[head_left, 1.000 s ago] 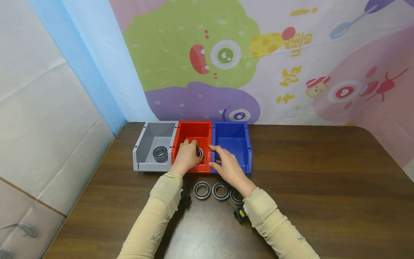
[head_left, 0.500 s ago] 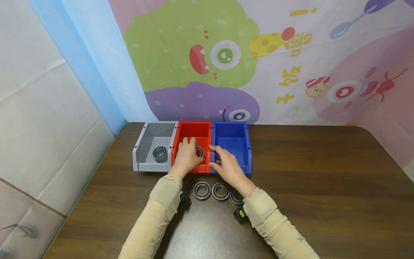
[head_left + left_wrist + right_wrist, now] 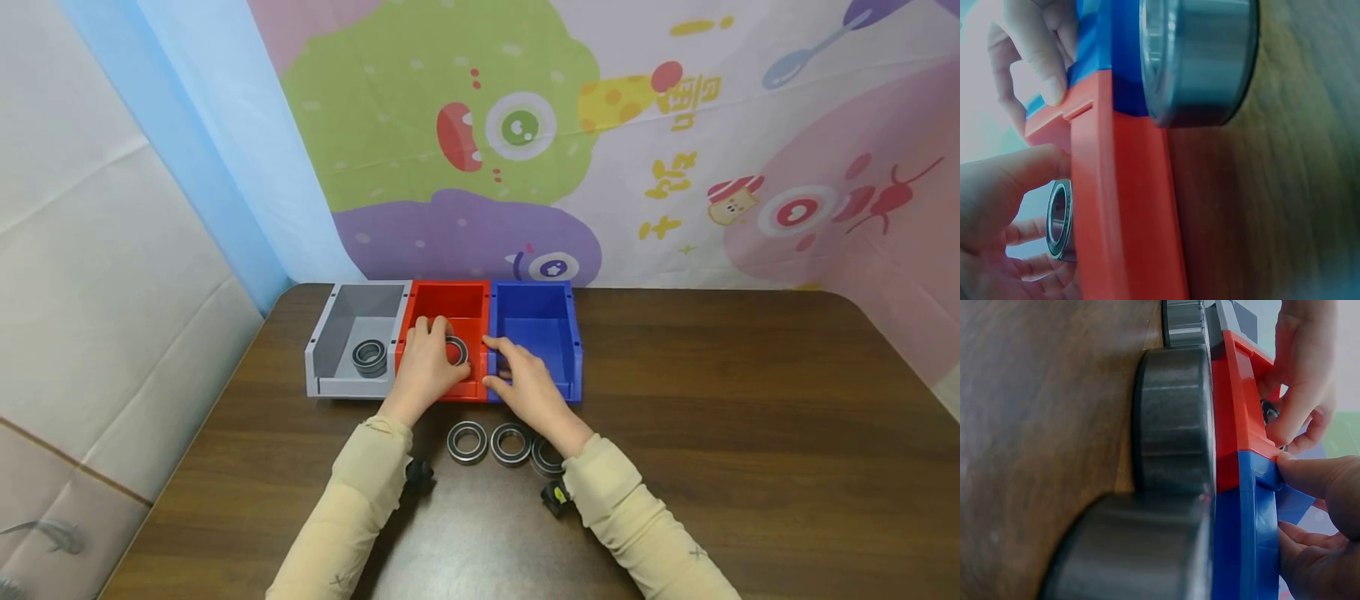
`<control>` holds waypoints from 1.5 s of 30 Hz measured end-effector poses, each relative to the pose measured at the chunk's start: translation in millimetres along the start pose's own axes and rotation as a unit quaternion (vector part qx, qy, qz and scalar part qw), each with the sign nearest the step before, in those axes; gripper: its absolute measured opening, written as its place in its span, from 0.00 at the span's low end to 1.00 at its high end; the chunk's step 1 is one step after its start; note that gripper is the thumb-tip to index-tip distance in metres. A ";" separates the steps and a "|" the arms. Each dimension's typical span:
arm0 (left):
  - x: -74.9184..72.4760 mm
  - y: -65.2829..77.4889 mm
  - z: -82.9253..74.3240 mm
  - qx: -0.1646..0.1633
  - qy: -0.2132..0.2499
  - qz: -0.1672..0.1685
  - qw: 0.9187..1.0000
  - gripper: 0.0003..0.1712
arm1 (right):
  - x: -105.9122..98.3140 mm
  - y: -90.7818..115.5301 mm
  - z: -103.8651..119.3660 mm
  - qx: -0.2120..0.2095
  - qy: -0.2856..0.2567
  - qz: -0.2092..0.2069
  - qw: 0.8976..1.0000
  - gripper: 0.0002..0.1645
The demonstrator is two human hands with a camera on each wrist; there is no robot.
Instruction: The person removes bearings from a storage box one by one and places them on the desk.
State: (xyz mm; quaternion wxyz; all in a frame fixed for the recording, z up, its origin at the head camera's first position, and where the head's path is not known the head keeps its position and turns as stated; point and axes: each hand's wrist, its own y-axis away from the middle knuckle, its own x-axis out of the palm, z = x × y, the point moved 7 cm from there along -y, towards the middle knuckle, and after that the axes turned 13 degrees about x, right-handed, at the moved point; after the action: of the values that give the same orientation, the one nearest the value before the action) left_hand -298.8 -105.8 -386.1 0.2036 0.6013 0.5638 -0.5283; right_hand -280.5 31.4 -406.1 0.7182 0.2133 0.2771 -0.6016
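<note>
My left hand [image 3: 426, 362] reaches into the red bin [image 3: 450, 298], its thumb at the front lip and its fingers behind a ball bearing [image 3: 459, 348]. The bearing lies inside that bin, between thumb and fingers in the left wrist view, with a gap under the thumb. My right hand [image 3: 528, 387] rests at the blue bin [image 3: 536, 304]. Its thumb [image 3: 1304, 472] touches the front corner where the red and blue bins meet, and its index fingertip lies further back on their shared wall. No bearing is in the right hand.
The grey bin [image 3: 321, 367] on the left holds stacked bearings [image 3: 370, 357]. In front of the bins, a left bearing [image 3: 452, 443], a middle bearing [image 3: 497, 446] and a right bearing [image 3: 538, 463] lie on the wooden table [image 3: 712, 433]. The right sleeve partly covers the last.
My left hand has shifted slightly left and its wrist has drawn back, so more of the bearing in the red bin shows. The right hand has stayed in place.
</note>
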 end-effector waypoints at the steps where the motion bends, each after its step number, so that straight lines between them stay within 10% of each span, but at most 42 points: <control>1: -1.6 0.7 -1.0 0.002 0.001 -0.003 1.000 0.26 | -0.4 -0.1 0.5 -0.001 0.000 -0.001 1.000 0.33; 24: -29.7 17.8 -15.4 0.030 -0.006 -0.018 0.999 0.25 | -2.6 -5.7 6.8 -0.009 -0.005 0.003 1.000 0.33; 45: -25.7 33.9 -21.2 0.049 -0.006 -0.024 0.998 0.25 | 0.7 1.5 0.0 0.009 -0.013 0.008 1.000 0.34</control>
State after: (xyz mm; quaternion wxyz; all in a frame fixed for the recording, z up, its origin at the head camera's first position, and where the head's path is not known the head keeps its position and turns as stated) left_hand -254.9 -109.4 -368.2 0.1649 0.5938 0.5499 -0.5637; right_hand -278.9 31.1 -406.7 0.7247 0.2143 0.2604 -0.6009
